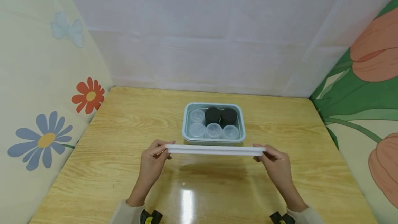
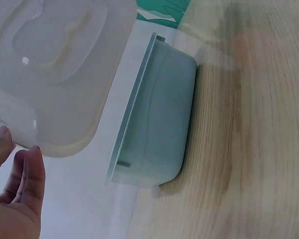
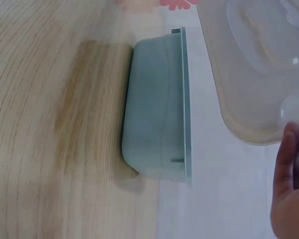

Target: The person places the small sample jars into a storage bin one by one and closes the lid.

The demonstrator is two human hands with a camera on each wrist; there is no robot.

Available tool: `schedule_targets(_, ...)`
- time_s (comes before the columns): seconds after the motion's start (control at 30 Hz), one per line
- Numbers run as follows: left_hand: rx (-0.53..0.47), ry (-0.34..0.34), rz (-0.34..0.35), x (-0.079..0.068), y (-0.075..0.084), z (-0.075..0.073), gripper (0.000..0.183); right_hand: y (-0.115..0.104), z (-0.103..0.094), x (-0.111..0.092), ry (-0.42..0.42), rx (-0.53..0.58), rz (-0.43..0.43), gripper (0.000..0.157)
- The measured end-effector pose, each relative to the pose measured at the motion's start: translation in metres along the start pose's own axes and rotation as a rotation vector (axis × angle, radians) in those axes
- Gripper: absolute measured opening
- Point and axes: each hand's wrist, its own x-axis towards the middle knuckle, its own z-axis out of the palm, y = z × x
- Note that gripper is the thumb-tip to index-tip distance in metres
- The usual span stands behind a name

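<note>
My left hand [image 1: 153, 160] and right hand [image 1: 276, 164] pinch opposite ends of a whitish translucent lid [image 1: 214, 150], held up edge-on in the head view. Just beyond it on the table stands a pale blue-green storage box [image 1: 214, 141] without a cover. Inside are several small clear round containers [image 1: 213, 131] and two black round-topped ones [image 1: 212, 115]. In the left wrist view the lid [image 2: 65, 84] shows a raised shape on its face, with thumb and fingertips [image 2: 34, 164] at its corner. The right wrist view shows the lid's other corner [image 3: 254, 119] and the box's outer side [image 3: 152, 104].
The wood-grain table [image 1: 124, 123] reaches back to a hanging white cloth [image 1: 199, 44]. Flower-printed cloths flank it, with a red flower [image 1: 91, 95] at left and large orange tulips [image 1: 379, 47] at right. Dark wrist devices [image 1: 150, 217] sit at both sleeves.
</note>
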Motion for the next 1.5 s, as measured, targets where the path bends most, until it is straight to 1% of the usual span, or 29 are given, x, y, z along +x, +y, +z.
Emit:
schedule_targets(0.07,0.003,0.017,0.007,0.001,0.001,0.001,0.017,-0.001,0.001,0.001,0.037,-0.017,0.008,0.021)
schedule_targets(0.17,0.043,0.042,0.020,0.002,0.002,0.003,0.015,-0.002,0.003,0.003,0.085,-0.042,0.015,0.023)
schedule_targets(0.3,0.060,0.053,-0.017,0.003,0.004,0.004,0.014,-0.002,0.005,0.005,0.105,-0.022,0.025,0.019)
schedule_targets(0.37,0.039,0.051,-0.059,0.004,0.005,0.004,0.013,-0.003,0.005,0.006,0.107,-0.017,0.033,0.016)
schedule_targets(0.5,0.003,0.061,-0.124,0.007,0.006,0.005,0.013,-0.003,0.006,0.008,0.100,-0.054,0.046,0.012)
schedule_targets(0.63,-0.033,0.077,-0.131,0.010,0.006,0.007,0.014,-0.001,0.008,0.011,0.103,-0.078,0.071,0.014)
schedule_targets(0.83,-0.082,0.072,-0.151,0.015,0.005,0.011,0.016,0.003,0.011,0.015,0.141,-0.009,0.061,0.017)
schedule_targets(0.93,-0.083,0.072,-0.160,0.016,0.005,0.013,0.016,0.006,0.012,0.017,0.151,0.023,0.060,0.019)
schedule_targets(1.07,-0.037,0.071,-0.174,0.018,0.006,0.014,0.019,0.008,0.013,0.019,0.127,0.102,0.063,0.024)
schedule_targets(1.17,-0.010,0.075,-0.192,0.020,0.007,0.015,0.025,0.010,0.013,0.021,0.081,0.147,0.051,0.029)
schedule_targets(1.23,-0.010,0.076,-0.191,0.021,0.007,0.016,0.028,0.012,0.014,0.022,0.044,0.153,0.044,0.032)
schedule_targets(1.3,-0.007,0.073,-0.182,0.022,0.006,0.016,0.029,0.013,0.013,0.024,0.013,0.127,0.056,0.035)
schedule_targets(1.37,0.009,0.066,-0.157,0.023,0.004,0.016,0.031,0.014,0.013,0.026,-0.012,0.090,0.079,0.037)
schedule_targets(1.43,0.041,0.061,-0.136,0.025,0.002,0.017,0.031,0.014,0.012,0.028,-0.033,0.048,0.116,0.039)
schedule_targets(1.5,0.073,0.060,-0.133,0.026,0.000,0.017,0.032,0.014,0.012,0.030,-0.047,0.005,0.159,0.040)
